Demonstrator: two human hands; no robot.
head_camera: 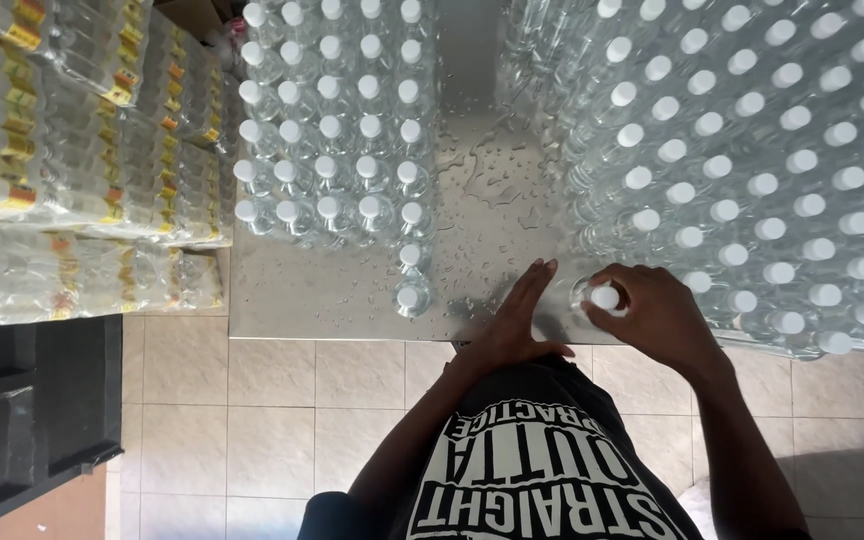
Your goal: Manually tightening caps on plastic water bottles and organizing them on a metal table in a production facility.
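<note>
**Asker:** Two hands are showing near the bottom centre of the frame. What are they doing?

**Describer:** The right hand point(657, 315) is closing its fingers around one clear bottle point(602, 297) with a white cap, at the near edge of the big block of bottles point(752, 170) filling the upper right. The left hand point(522, 315) is lying open and flat, fingers stretched, on the wet metal table point(302, 295) just beside that bottle.

**Asker:** What else is around them?

**Describer:** A smaller block of bottles point(327, 130) is standing in the upper centre, with a wet gap between the two blocks. Wrapped packs of bottles point(72, 150) are stacked at the upper left. Tiled floor point(252, 400) is showing below.

**Asker:** Which step does this look like?

**Describer:** I am judging it as picking a single bottle off the block's edge. Lifting it would call for a firm grip, since the table is wet and neighbouring bottles are touching it.
</note>
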